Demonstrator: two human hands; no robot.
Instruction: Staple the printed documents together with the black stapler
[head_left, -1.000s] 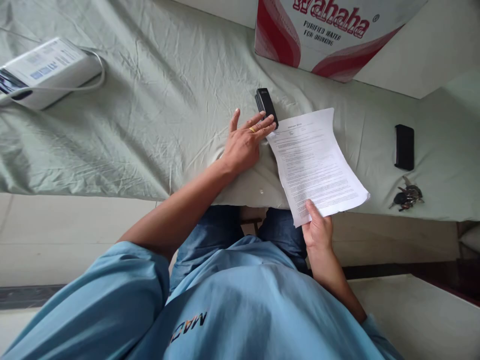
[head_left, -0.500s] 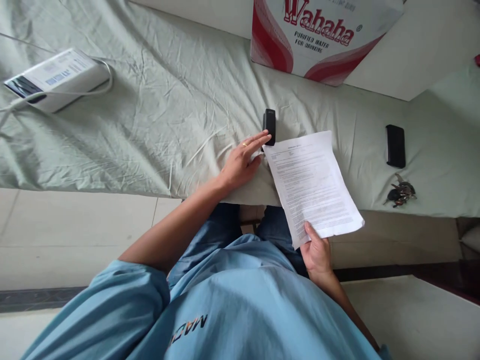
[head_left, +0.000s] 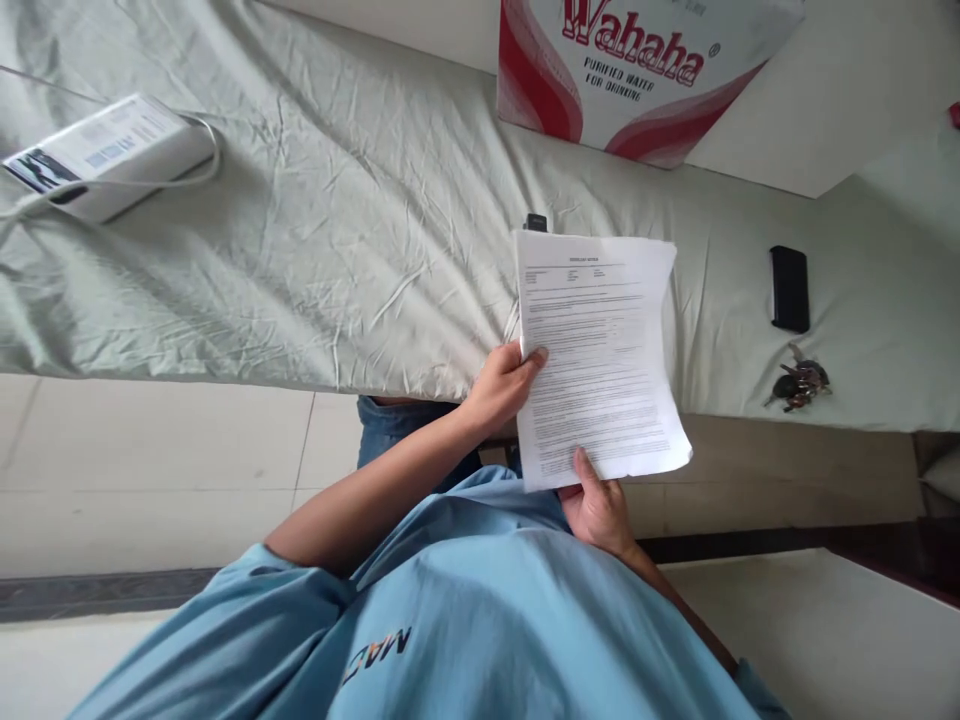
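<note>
A printed sheaf of paper (head_left: 600, 370) is held up in front of me, over the near edge of the bed-like surface. My left hand (head_left: 504, 388) is closed on its left edge, thumb on the printed side and fingers hidden behind. At the bottom edge my right hand (head_left: 596, 505) pinches the same paper, its thumb on top. Just past the paper's top left corner, the end of a black stapler (head_left: 535, 222) shows; the paper covers the rest of it.
A pale green sheet (head_left: 337, 250) covers the surface. At the back stands a red and white Wahaha carton (head_left: 637, 80). To the right lie a black phone-like object (head_left: 790, 289) and a bunch of keys (head_left: 799, 385). A white box (head_left: 112, 150) with a cable (head_left: 180, 184) sits far left.
My left hand has left the stapler and taken the paper's left edge. The paper has shifted left and turned straighter, now covering most of the stapler. My right hand moved left with it.
</note>
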